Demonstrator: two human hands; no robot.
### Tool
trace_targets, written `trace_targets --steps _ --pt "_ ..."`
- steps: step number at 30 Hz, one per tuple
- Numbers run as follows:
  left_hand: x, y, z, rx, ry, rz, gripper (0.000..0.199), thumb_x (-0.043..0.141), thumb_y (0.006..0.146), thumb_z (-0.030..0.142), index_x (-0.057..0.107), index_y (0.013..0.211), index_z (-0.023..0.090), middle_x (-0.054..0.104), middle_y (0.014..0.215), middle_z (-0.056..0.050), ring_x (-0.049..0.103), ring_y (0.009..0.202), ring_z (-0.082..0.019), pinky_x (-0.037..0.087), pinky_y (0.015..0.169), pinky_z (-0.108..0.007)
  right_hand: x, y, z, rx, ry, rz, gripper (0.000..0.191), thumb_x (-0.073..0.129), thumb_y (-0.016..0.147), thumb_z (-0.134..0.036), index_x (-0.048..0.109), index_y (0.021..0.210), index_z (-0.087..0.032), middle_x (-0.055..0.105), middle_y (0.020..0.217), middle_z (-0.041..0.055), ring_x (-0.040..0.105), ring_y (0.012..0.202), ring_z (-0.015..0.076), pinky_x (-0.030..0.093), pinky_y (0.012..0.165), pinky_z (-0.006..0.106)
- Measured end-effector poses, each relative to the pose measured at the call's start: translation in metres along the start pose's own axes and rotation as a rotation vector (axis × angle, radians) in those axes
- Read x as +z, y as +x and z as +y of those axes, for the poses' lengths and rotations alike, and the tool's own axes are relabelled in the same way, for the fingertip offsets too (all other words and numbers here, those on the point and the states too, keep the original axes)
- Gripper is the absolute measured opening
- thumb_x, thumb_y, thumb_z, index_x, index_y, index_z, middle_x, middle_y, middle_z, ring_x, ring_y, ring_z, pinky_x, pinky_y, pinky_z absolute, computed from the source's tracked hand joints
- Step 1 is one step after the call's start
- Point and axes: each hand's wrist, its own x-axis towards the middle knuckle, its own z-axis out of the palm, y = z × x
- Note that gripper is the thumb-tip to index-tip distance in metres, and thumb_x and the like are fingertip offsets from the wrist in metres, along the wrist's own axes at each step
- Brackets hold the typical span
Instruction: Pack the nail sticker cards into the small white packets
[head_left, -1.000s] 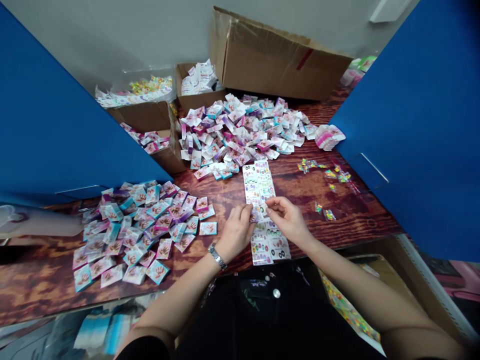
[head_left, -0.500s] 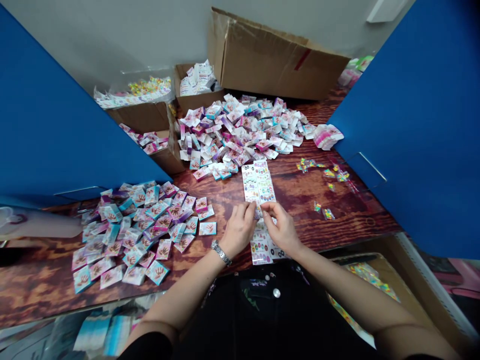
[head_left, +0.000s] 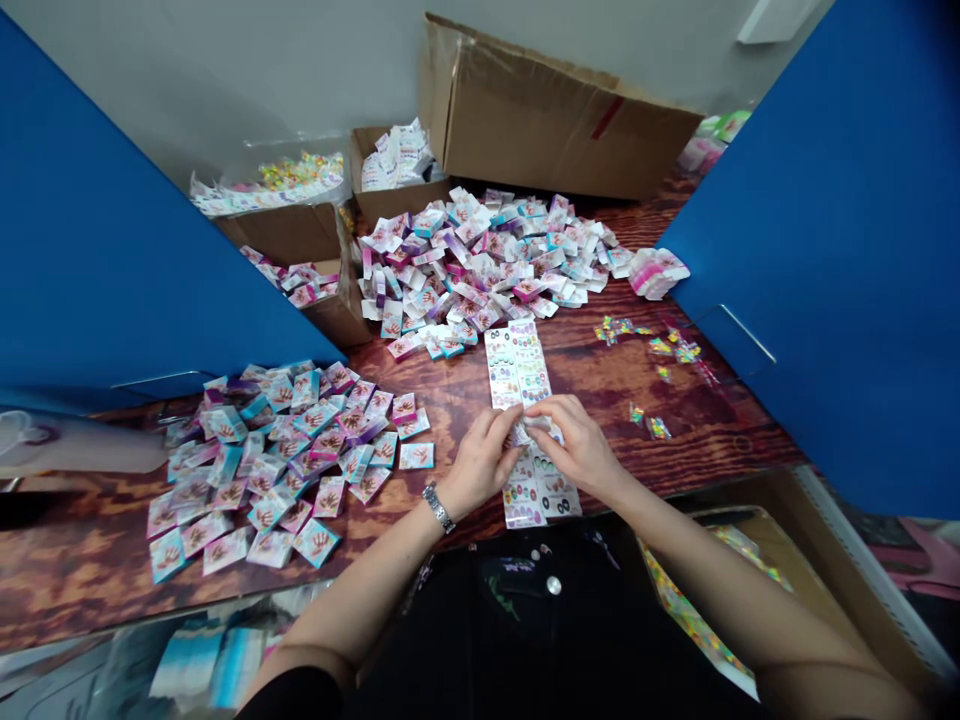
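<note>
My left hand (head_left: 484, 455) and my right hand (head_left: 576, 440) meet over the middle of a long white sheet (head_left: 521, 375) printed with rows of small coloured ovals, which lies on the table in front of me. Thumb and index finger of each hand are pinched together, the fingertips nearly touching. Something small and whitish shows at the right fingertips; its kind is too small to make out. My fingers hide whatever the left hand pinches, and they cover the sheet's middle part.
Small printed boxes (head_left: 300, 460) lie spread at the left; a heap of open-flapped boxes (head_left: 480, 260) lies behind the sheet. Tiny packets with coloured contents (head_left: 658, 428) lie at the right. Cardboard cartons (head_left: 555, 120) stand at the back, and blue panels (head_left: 810, 260) flank both sides.
My right hand has turned, its fingers now reaching further across toward the left ones. The left thumb and index finger have shifted slightly rightward. The sheet and boxes stay put.
</note>
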Motion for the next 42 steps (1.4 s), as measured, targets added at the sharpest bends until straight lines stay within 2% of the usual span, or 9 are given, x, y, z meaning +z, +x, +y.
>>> trace_targets --steps 4,7,13,20,25,31,35,39,42 --pt "0.0 -0.002 0.0 -0.003 0.003 -0.023 0.042 0.052 0.09 0.017 0.043 0.131 0.019 0.053 0.116 -0.011 0.054 0.108 -0.021 0.05 0.093 -0.037 0.016 -0.005 0.001 0.251 0.139 0.105 0.043 0.063 0.085 -0.032 0.05 0.125 -0.022 0.06 0.108 0.008 0.062 0.094 0.0218 0.054 0.082 0.038" --pt "0.002 -0.003 -0.002 0.048 0.061 0.003 0.037 0.05 0.091 0.016 0.046 0.128 0.017 0.052 0.118 -0.013 0.053 0.11 -0.022 0.05 0.093 -0.037 0.025 -0.011 -0.002 0.376 0.225 0.166 0.041 0.064 0.084 -0.033 0.052 0.121 -0.022 0.064 0.093 0.0037 0.064 0.079 0.0179 0.055 0.075 0.034" --pt "0.005 -0.004 -0.001 0.126 0.229 0.068 0.043 0.046 0.091 0.012 0.04 0.133 0.015 0.052 0.129 -0.017 0.052 0.118 -0.026 0.048 0.096 -0.043 0.026 -0.01 -0.016 0.354 0.357 0.175 0.02 0.058 0.089 -0.034 0.063 0.103 -0.022 0.069 0.099 0.005 0.065 0.09 0.0188 0.054 0.082 0.034" --pt "0.008 -0.006 0.0 0.108 0.284 0.116 0.059 0.048 0.088 0.009 0.025 0.143 0.008 0.056 0.126 -0.021 0.055 0.117 -0.027 0.051 0.091 -0.041 0.032 -0.004 -0.009 0.497 0.535 0.212 0.021 0.067 0.081 -0.035 0.067 0.096 -0.02 0.07 0.089 0.0032 0.066 0.079 0.0171 0.054 0.075 0.031" --pt "0.013 -0.009 -0.004 0.132 0.324 0.144 0.059 0.048 0.089 0.01 0.025 0.144 0.008 0.055 0.128 -0.021 0.054 0.119 -0.027 0.049 0.095 -0.042 0.033 -0.002 -0.01 0.47 0.414 0.213 0.014 0.065 0.082 -0.03 0.07 0.09 -0.02 0.07 0.086 0.0034 0.065 0.076 0.0175 0.053 0.072 0.031" --pt "0.018 -0.013 -0.003 0.074 0.507 0.107 0.062 0.043 0.092 0.011 0.019 0.148 0.007 0.051 0.134 -0.023 0.052 0.118 -0.029 0.05 0.092 -0.042 0.031 -0.007 -0.028 0.205 0.07 0.244 0.021 0.052 0.091 -0.019 0.068 0.104 -0.021 0.07 0.098 0.0056 0.065 0.09 0.0188 0.052 0.081 0.033" --pt "0.019 -0.016 -0.002 0.064 0.592 0.048 0.062 0.04 0.092 0.01 0.017 0.148 0.004 0.052 0.132 -0.024 0.052 0.114 -0.03 0.051 0.087 -0.042 0.039 -0.016 -0.032 0.089 -0.021 0.289 0.028 0.047 0.094 -0.017 0.062 0.117 -0.022 0.069 0.105 0.0069 0.064 0.099 0.0203 0.05 0.09 0.037" --pt "0.021 -0.02 0.0 0.052 0.571 0.059 0.065 0.04 0.092 0.012 0.012 0.15 0.004 0.053 0.128 -0.024 0.052 0.11 -0.03 0.05 0.086 -0.042 0.049 -0.023 -0.032 0.155 0.037 0.296 0.029 0.047 0.095 -0.021 0.061 0.12 -0.025 0.068 0.111 0.0069 0.064 0.104 0.0213 0.051 0.094 0.039" --pt "0.023 -0.02 0.003 0.039 0.507 0.132 0.067 0.04 0.093 0.014 0.008 0.151 0.005 0.053 0.125 -0.024 0.052 0.109 -0.029 0.049 0.089 -0.042 0.055 -0.024 -0.032 0.238 0.152 0.315 0.031 0.048 0.095 -0.026 0.059 0.123 -0.025 0.067 0.117 0.0076 0.063 0.11 0.022 0.05 0.099 0.04"
